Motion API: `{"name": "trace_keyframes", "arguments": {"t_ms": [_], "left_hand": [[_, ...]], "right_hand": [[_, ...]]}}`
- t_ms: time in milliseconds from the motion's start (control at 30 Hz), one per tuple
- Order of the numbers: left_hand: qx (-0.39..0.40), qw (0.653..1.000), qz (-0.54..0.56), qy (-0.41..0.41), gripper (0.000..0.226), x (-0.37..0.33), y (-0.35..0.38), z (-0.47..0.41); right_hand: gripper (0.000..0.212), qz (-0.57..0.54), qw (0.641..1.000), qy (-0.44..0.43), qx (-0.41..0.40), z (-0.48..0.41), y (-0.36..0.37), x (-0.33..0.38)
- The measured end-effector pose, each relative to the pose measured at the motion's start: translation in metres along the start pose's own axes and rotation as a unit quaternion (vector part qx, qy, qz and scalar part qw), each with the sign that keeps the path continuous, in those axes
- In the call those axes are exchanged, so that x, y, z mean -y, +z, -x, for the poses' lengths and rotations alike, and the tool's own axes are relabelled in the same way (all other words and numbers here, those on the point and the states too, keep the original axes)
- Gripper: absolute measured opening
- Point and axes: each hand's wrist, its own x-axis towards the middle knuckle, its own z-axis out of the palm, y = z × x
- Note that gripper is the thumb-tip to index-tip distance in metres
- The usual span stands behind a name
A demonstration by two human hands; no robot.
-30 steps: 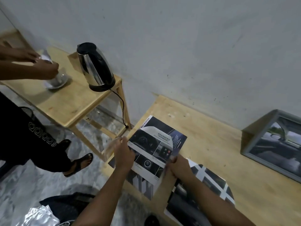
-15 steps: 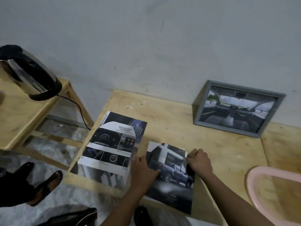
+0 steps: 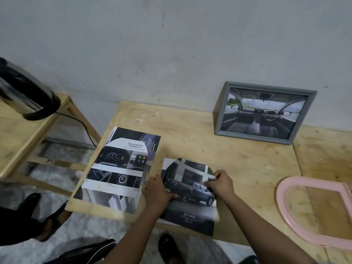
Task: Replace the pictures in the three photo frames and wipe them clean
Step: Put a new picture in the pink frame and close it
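Brochure (image 3: 122, 168) left of truck picture (image 3: 190, 195)

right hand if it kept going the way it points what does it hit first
The right hand would slide over the dark pickup-truck print it pinches, then bare plywood tabletop, likely.
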Motion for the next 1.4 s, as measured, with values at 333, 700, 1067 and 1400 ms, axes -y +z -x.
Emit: {"name": "trace_keyframes", "arguments": {"t_ms": [333,700,1067,1400], "left_hand": [[-0.045,0.979,0.196,0.023,0.017,-0.009,-0.016,0.018],[-0.044,0.879,0.475,-0.011,0.007,-0.1,-0.026,0.056],[0.012,0.866,0.5,0.012,0.012,-0.27,0.081,0.138],[0.138,0.809,0.568,0.063,0.032,-0.386,0.121,0.167]], "right_hand": [[0.014,-0.099,0.994,-0.045,0.003,0.005,-0.015,0.015],[0.025,-0.243,0.962,-0.088,0.085,0.008,-0.123,0.004],[0.015,-0.18,0.979,-0.091,0.014,-0.009,-0.309,-0.119],[0.017,-0.093,0.895,-0.424,-0.102,0.035,-0.41,-0.174]]}}
